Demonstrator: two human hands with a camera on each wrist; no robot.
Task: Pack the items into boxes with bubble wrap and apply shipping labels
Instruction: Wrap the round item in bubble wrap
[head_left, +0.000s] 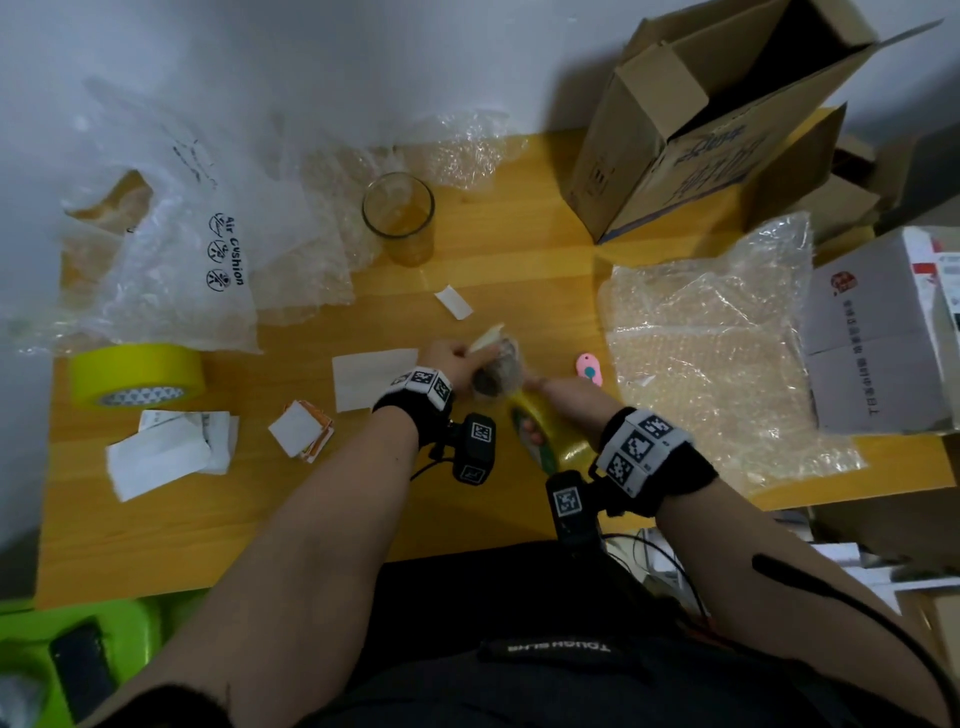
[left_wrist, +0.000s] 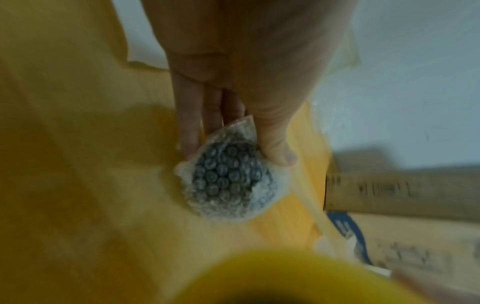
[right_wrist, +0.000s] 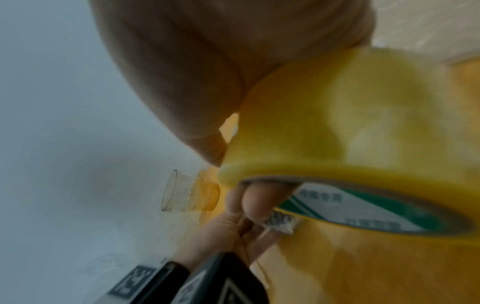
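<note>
A small dark item wrapped in bubble wrap (head_left: 496, 374) (left_wrist: 228, 181) is held just over the wooden table (head_left: 260, 499). My left hand (head_left: 457, 357) (left_wrist: 233, 156) grips it, thumb (left_wrist: 278, 152) on one side and fingers (left_wrist: 189, 123) on the other. My right hand (head_left: 543, 397) holds a yellow tape roll (head_left: 553, 434) (right_wrist: 350, 133) right beside the bundle, with fingers (right_wrist: 257, 197) hooked through its core. The roll's edge fills the bottom of the left wrist view. In the right wrist view the bundle (right_wrist: 279, 223) shows only as a sliver beneath the roll.
An empty glass (head_left: 397, 213) stands behind the hands. A larger yellow tape roll (head_left: 137, 374) and white labels (head_left: 166, 452) lie at left. An open cardboard box (head_left: 701, 130), a bubble wrap sheet (head_left: 711, 353), a pink cutter (head_left: 589, 369) and a white box (head_left: 872, 332) are at right.
</note>
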